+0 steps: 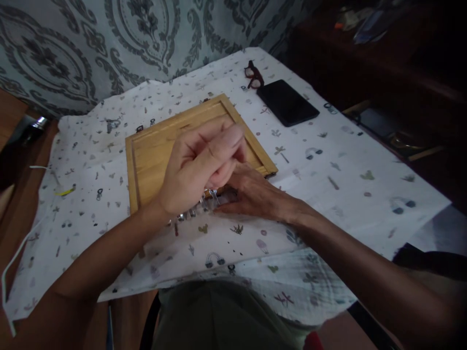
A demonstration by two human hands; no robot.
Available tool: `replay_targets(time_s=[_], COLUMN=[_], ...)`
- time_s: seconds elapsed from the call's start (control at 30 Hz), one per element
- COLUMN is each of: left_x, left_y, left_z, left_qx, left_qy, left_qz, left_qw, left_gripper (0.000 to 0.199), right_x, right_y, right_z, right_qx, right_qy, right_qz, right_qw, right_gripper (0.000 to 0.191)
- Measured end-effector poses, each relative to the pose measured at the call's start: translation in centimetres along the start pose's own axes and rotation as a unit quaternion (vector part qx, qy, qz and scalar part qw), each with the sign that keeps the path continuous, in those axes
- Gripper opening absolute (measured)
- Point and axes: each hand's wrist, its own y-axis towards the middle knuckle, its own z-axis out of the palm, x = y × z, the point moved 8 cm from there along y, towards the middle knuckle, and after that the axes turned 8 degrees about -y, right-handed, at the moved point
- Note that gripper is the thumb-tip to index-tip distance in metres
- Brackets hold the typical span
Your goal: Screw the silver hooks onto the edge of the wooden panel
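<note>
My left hand [204, 160] is raised over the near part of a wooden board [156, 150] with a raised rim. Its fingers are curled in and the thumb presses on them; whatever they hold, if anything, is hidden. Just behind and below it, my right hand [255, 194] rests low by the board's near edge. The right thumb is stretched out, apart from the fingers, which my left hand partly covers. Small clear pieces [192, 212], glass or plastic, stand in a row along that near edge, between my two hands. Their exact kind is hard to make out.
A white printed cloth [328, 165] covers the table. Dark-framed glasses [254, 77] and a black tablet or phone [288, 102] lie beyond the board to the right. On the left are a white cable [14, 257] and a small yellow strip [64, 192]. A patterned curtain [146, 39] hangs behind.
</note>
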Motion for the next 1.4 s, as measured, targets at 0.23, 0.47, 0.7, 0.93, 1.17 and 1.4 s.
replay_targets(time_s=[0.23, 0.47, 0.7, 0.93, 1.17, 1.4], left_x=[0.7, -0.4, -0.4, -0.1, 0.2, 0.0], left_y=[1.1, 0.1, -0.8, 0.4, 0.6, -0.7], left_z=[-1.5, -3.5, -2.8, -1.2, -2.3, -1.7], left_qx=[0.032, -0.073, -0.144, -0.058, -0.061, -0.129], left_qy=[-0.029, 0.097, 0.021, -0.025, -0.001, 0.044], left_qz=[-0.068, -0.025, 0.016, 0.016, -0.011, 0.054], left_qw=[0.997, 0.992, 0.989, 0.998, 0.998, 0.989], left_gripper=[0.018, 0.028, 0.017, 0.022, 0.017, 0.031], right_x=[0.1, -0.2, -0.3, -0.2, -0.1, -0.2], right_y=[0.3, 0.3, 0.3, 0.2, 0.2, 0.2], right_z=[0.2, 0.5, 0.6, 0.3, 0.2, 0.5], right_qx=[0.015, 0.003, -0.003, -0.003, -0.004, -0.002], right_qy=[-0.029, -0.046, -0.043, -0.030, -0.033, -0.038], right_qz=[-0.009, -0.020, -0.031, -0.028, -0.030, -0.032], right_qw=[0.999, 0.999, 0.999, 0.999, 0.999, 0.999], right_gripper=[0.034, 0.033, 0.036, 0.031, 0.030, 0.034])
